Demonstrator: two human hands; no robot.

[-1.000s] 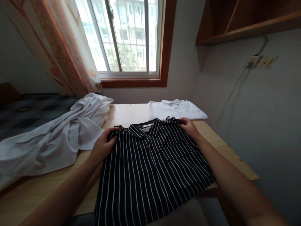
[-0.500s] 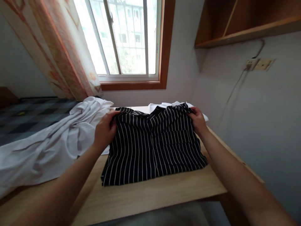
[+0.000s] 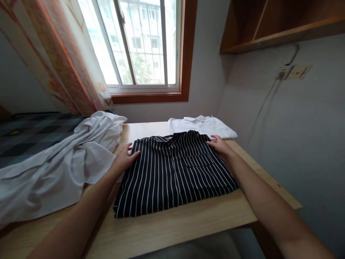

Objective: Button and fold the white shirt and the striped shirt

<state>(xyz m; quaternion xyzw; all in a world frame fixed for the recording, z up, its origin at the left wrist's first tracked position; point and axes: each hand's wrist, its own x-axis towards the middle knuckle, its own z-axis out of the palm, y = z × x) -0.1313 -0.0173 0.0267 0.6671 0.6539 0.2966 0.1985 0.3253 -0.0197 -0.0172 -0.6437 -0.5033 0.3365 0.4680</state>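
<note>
A black shirt (image 3: pixel 172 176) with thin white stripes lies folded on the wooden table, its collar toward the window. My left hand (image 3: pixel 124 157) is at the shirt's upper left edge, fingers apart, the thumb resting on the cloth. At the upper right corner is my right hand (image 3: pixel 221 146), its thumb touching the fabric and the index finger held apart from it. Its other fingers are partly hidden. Behind the collar lies a folded white shirt (image 3: pixel 202 126).
Crumpled white cloth (image 3: pixel 61 162) covers the table's left side, beside a checked bed cover (image 3: pixel 35 135). The wooden table (image 3: pixel 194 219) meets the wall at right. A curtain (image 3: pixel 70 54) hangs by the window; a shelf (image 3: pixel 285 32) juts out at upper right.
The striped shirt's collar end has come down flat on the table, and both hands have loosened from it. More of the white shirt behind now shows.
</note>
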